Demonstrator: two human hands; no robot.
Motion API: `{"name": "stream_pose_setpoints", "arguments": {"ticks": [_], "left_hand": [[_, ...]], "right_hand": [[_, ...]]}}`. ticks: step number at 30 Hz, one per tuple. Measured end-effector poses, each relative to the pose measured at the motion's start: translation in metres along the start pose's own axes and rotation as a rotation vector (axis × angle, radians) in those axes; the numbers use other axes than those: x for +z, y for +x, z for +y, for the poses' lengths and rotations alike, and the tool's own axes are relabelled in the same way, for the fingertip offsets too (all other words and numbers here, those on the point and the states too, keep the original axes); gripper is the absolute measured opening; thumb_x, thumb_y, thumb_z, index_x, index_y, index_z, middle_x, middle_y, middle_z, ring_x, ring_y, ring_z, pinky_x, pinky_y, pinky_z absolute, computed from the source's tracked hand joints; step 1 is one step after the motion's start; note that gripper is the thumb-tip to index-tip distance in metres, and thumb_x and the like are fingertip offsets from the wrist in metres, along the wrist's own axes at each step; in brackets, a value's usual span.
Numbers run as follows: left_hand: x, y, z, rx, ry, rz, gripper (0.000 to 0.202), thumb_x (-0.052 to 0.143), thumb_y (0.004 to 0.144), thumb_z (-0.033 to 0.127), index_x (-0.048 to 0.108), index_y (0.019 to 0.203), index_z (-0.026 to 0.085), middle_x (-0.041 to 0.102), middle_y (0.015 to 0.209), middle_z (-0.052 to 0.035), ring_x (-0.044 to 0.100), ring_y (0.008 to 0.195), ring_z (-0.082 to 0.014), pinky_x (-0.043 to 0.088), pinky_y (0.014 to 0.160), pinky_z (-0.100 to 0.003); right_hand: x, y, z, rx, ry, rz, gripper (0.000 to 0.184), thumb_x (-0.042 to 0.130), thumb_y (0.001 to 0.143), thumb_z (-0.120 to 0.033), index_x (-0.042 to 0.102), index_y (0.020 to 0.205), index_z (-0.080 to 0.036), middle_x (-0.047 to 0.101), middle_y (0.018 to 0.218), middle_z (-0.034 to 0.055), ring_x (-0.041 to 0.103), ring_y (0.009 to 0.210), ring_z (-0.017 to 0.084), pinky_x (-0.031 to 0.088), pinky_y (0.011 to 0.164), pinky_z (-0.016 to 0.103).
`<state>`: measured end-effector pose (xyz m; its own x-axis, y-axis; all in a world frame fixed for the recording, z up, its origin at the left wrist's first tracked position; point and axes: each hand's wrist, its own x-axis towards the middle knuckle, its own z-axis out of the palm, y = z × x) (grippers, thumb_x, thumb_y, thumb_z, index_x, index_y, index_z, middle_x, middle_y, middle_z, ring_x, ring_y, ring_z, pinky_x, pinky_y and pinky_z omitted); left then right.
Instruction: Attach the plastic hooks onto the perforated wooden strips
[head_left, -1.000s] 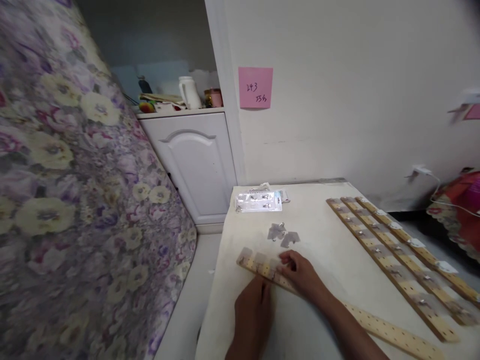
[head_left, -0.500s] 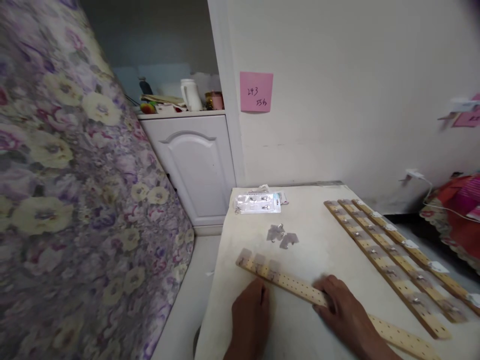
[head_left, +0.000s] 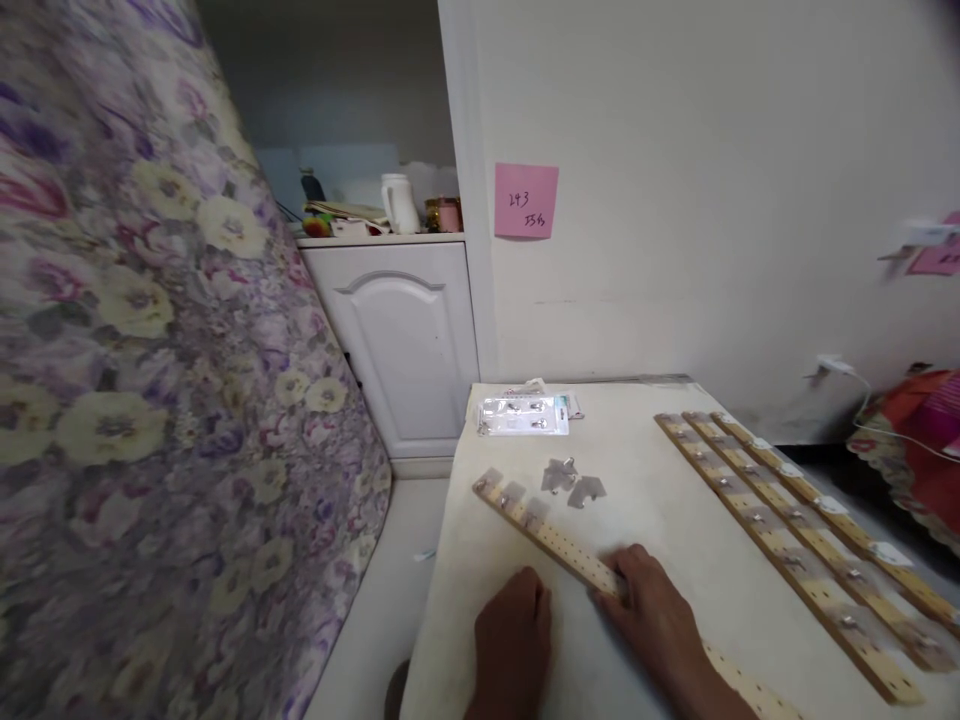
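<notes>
On the surface [head_left: 660, 480], the right hand [head_left: 660, 625] lays an open grip on the pegboard strip [head_left: 555, 541], probably light and stiff, best pinched by its edges; the left hand [head_left: 514, 640] rests nearby, its grip unclear.

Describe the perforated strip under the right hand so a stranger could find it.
Find the white table below the pink note. Near its front edge a perforated strip lies diagonally under the right hand. Unlike the three strips grouped at the right, it lies alone, with clear tabs only at its far end.
</notes>
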<state>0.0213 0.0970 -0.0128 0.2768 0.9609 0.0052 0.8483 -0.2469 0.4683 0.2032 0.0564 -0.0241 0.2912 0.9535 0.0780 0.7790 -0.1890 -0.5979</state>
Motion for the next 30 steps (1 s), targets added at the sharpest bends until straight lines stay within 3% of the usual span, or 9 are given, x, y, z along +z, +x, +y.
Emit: {"name": "stream_pose_setpoints", "arguments": {"ticks": [5, 8, 11, 16, 21, 26, 30], "left_hand": [[0.001, 0.001, -0.001, 0.013, -0.004, -0.013, 0.022, 0.037, 0.09, 0.026, 0.054, 0.076, 0.022, 0.067, 0.079, -0.0003, 0.059, 0.071, -0.0146, 0.032, 0.062, -0.025], [0.0, 0.001, 0.001, -0.001, -0.004, -0.034, 0.021, 0.038, 0.089, 0.025, 0.055, 0.077, 0.022, 0.067, 0.079, -0.0002, 0.06, 0.072, -0.0147, 0.032, 0.063, -0.025], [-0.002, 0.002, 0.003, -0.001, -0.012, -0.047, 0.02, 0.038, 0.089, 0.024, 0.055, 0.077, 0.022, 0.067, 0.081, -0.0005, 0.06, 0.073, -0.0145, 0.033, 0.064, -0.025], [-0.001, 0.004, 0.004, -0.017, -0.02, -0.055, 0.021, 0.038, 0.089, 0.025, 0.055, 0.077, 0.022, 0.067, 0.079, -0.0003, 0.059, 0.072, -0.0147, 0.033, 0.063, -0.025], [0.0, 0.009, 0.0, -0.046, -0.093, 0.025, 0.022, 0.037, 0.09, 0.024, 0.054, 0.076, 0.022, 0.065, 0.077, -0.0003, 0.06, 0.072, -0.015, 0.036, 0.064, -0.024], [0.001, 0.023, -0.01, -0.147, -0.314, 0.143, 0.025, 0.039, 0.089, 0.023, 0.054, 0.109, 0.02, 0.066, 0.09, -0.003, 0.062, 0.083, -0.0162, 0.043, 0.073, -0.024], [0.002, 0.029, -0.014, -0.149, -0.328, 0.118, 0.04, 0.04, 0.088, 0.021, 0.047, 0.128, 0.019, 0.065, 0.106, -0.0058, 0.062, 0.095, -0.0166, 0.044, 0.081, -0.024]], "right_hand": [[0.008, -0.005, -0.003, -0.011, 0.046, 0.014, 0.021, 0.059, 0.073, -0.032, 0.059, 0.093, -0.025, 0.059, 0.1, 0.0043, 0.055, 0.097, 0.023, 0.043, 0.08, 0.032], [0.006, 0.001, 0.0, -0.012, 0.147, -0.012, 0.023, 0.059, 0.074, -0.036, 0.059, 0.094, -0.025, 0.061, 0.095, 0.0035, 0.058, 0.088, 0.021, 0.044, 0.075, 0.03], [-0.004, 0.021, 0.006, -0.024, 0.235, 0.006, 0.019, 0.054, 0.078, -0.037, 0.059, 0.089, -0.023, 0.062, 0.082, 0.0022, 0.058, 0.072, 0.018, 0.044, 0.066, 0.029], [-0.015, 0.061, 0.003, -0.068, 0.238, 0.108, 0.014, 0.048, 0.08, -0.029, 0.059, 0.078, -0.022, 0.061, 0.072, 0.0009, 0.056, 0.068, 0.018, 0.043, 0.066, 0.029], [0.009, 0.083, -0.018, -0.165, 0.266, 0.036, 0.017, 0.048, 0.078, -0.025, 0.063, 0.085, -0.02, 0.066, 0.085, 0.0036, 0.06, 0.079, 0.019, 0.044, 0.073, 0.029], [0.035, 0.091, -0.035, -0.14, 0.305, -0.019, 0.024, 0.046, 0.079, -0.025, 0.064, 0.094, -0.018, 0.068, 0.086, 0.0049, 0.062, 0.078, 0.019, 0.045, 0.073, 0.03], [0.042, 0.094, -0.038, -0.103, 0.392, -0.068, 0.024, 0.047, 0.079, -0.029, 0.063, 0.094, -0.019, 0.068, 0.08, 0.0032, 0.063, 0.072, 0.019, 0.046, 0.068, 0.028]]}}
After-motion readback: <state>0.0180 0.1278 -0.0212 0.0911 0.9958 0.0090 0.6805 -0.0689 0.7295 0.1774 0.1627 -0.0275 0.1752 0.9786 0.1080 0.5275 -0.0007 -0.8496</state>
